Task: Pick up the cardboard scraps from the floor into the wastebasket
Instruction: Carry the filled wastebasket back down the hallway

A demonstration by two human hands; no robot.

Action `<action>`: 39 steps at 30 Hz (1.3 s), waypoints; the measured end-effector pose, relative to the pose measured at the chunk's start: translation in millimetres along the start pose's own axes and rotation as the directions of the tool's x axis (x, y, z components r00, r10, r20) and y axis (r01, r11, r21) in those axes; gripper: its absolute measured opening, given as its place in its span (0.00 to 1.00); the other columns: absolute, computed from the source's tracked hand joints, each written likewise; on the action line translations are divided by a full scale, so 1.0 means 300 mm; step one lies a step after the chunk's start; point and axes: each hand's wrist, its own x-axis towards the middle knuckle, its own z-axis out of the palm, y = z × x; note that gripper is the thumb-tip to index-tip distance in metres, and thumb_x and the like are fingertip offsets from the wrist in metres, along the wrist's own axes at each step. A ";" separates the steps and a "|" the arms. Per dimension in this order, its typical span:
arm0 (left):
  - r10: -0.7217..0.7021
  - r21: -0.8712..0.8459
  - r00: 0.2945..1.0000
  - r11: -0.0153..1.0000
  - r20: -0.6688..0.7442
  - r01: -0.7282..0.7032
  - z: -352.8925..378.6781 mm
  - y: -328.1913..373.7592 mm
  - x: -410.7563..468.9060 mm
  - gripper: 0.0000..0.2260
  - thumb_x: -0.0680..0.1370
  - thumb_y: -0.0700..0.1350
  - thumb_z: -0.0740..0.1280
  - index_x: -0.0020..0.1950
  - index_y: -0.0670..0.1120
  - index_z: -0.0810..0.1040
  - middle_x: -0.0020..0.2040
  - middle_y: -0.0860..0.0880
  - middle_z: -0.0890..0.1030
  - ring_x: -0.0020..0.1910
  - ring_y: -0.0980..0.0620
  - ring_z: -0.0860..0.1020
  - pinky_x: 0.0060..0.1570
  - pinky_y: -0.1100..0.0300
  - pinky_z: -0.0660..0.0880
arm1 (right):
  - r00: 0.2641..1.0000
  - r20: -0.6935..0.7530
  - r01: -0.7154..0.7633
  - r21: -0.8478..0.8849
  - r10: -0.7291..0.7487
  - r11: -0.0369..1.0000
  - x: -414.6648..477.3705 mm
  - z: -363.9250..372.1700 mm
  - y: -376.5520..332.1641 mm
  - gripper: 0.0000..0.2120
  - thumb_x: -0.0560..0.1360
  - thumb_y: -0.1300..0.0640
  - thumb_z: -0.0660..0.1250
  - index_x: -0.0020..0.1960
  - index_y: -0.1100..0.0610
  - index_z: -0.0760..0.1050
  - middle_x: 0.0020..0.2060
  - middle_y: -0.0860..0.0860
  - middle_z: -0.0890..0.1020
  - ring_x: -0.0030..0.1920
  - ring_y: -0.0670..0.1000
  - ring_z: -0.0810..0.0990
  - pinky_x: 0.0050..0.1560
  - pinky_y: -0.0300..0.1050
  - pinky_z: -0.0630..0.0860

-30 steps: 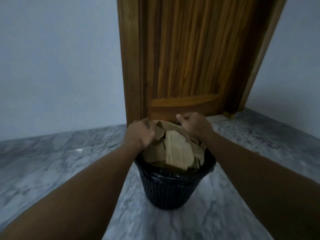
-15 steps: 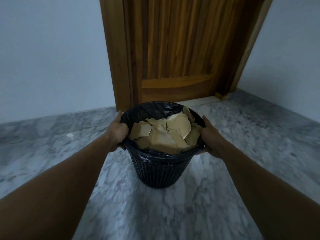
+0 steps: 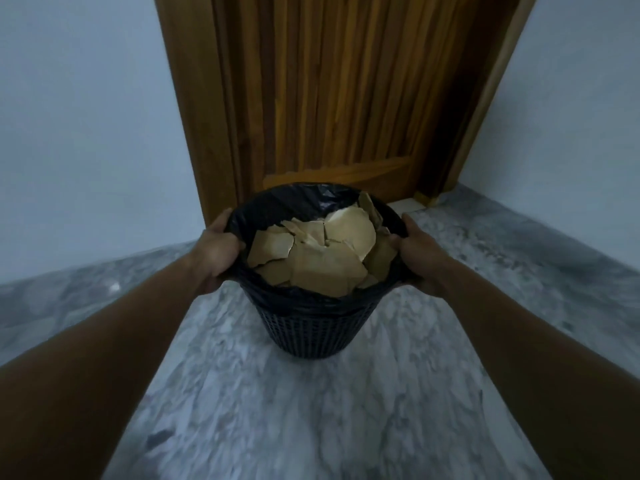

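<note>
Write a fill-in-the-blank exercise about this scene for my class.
1. The left hand and right hand grip the wastebasket by its rim, one on each ____.
2. The scraps lie ____ the wastebasket.
3. The door behind it is made of ____.

Missing words: side; inside; wood.

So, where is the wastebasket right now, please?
Centre of the head view: the wastebasket is before the wooden door, left hand and right hand gripping its rim.
</note>
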 end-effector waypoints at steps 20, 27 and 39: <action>-0.132 0.081 0.917 0.991 0.377 0.109 0.534 1.832 -0.480 0.24 0.83 0.42 0.62 0.76 0.63 0.65 0.64 0.53 0.79 0.58 0.45 0.80 0.57 0.38 0.79 | 0.886 -0.445 -0.035 0.219 0.132 0.975 -0.696 -1.038 -1.466 0.31 0.83 0.63 0.61 0.82 0.48 0.54 0.73 0.51 0.71 0.67 0.54 0.76 0.65 0.55 0.77; -0.050 -0.024 0.833 0.997 0.551 0.076 0.879 2.260 -0.684 0.32 0.81 0.32 0.60 0.79 0.60 0.60 0.70 0.53 0.70 0.63 0.49 0.72 0.51 0.54 0.77 | 0.813 -0.571 0.026 0.229 0.113 0.973 -1.074 -1.402 -1.778 0.24 0.82 0.67 0.59 0.75 0.50 0.67 0.59 0.50 0.81 0.55 0.53 0.83 0.50 0.52 0.82; 0.024 0.011 0.440 0.997 0.898 -0.075 1.448 2.573 -1.103 0.27 0.84 0.37 0.59 0.78 0.62 0.61 0.66 0.53 0.72 0.62 0.44 0.73 0.46 0.49 0.78 | 0.393 -0.909 -0.016 0.148 0.142 0.989 -1.746 -1.727 -1.898 0.19 0.83 0.51 0.57 0.73 0.41 0.66 0.61 0.64 0.79 0.53 0.71 0.81 0.44 0.75 0.79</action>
